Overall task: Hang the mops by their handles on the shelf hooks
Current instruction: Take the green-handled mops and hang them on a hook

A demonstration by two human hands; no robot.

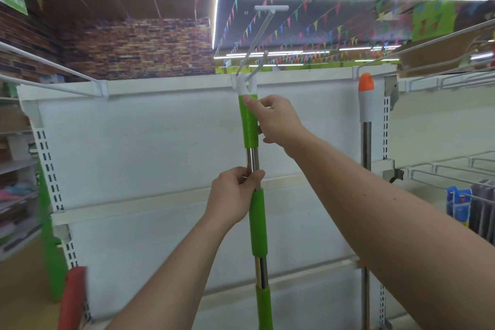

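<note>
A green and steel mop handle (257, 222) stands upright in front of the white shelf panel (150, 142). Its white end cap (246, 87) has a hole, and the middle shelf hook (257, 43) passes through that hole. My right hand (276, 120) grips the upper green sleeve just under the cap. Lower down, my left hand (235, 197) pinches the steel section above the second green sleeve. At the right, a second mop with an orange-tipped white handle (366, 96) hangs at the shelf's top rail. Both mop heads are out of view.
Long white hook arms stick out towards me at the top left (48, 67) and top right (428, 43). A red object (72, 300) stands at the lower left. Wire racks (455, 169) with hanging goods are on the right, and stocked shelves (16, 195) are at the left.
</note>
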